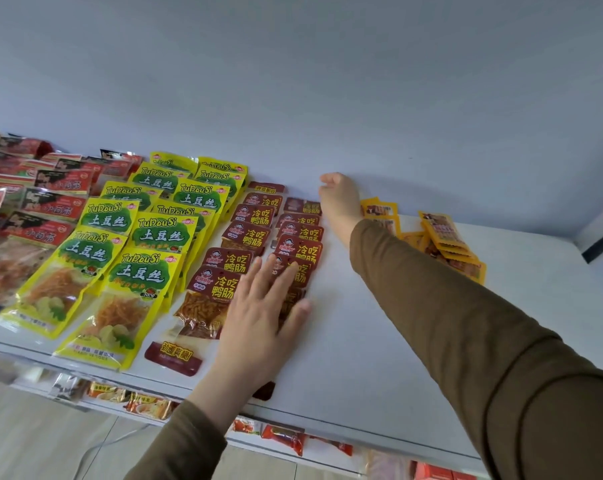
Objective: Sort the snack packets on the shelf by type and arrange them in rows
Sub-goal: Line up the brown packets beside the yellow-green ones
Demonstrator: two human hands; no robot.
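On the white shelf lie rows of snack packets. Yellow-green packets fill two overlapping rows left of centre. Two rows of dark red packets run beside them. My left hand lies flat with spread fingers on the near packets of the right-hand red row. My right hand reaches to the back of the shelf by the wall, fingers loosely curled, at the far end of that red row; whether it holds anything is not visible. A loose pile of orange packets lies behind my right forearm.
Red and black packets crowd the far left of the shelf. A lower shelf below the front edge carries more snacks. The blue-grey wall closes the back. A tiled floor shows at lower left.
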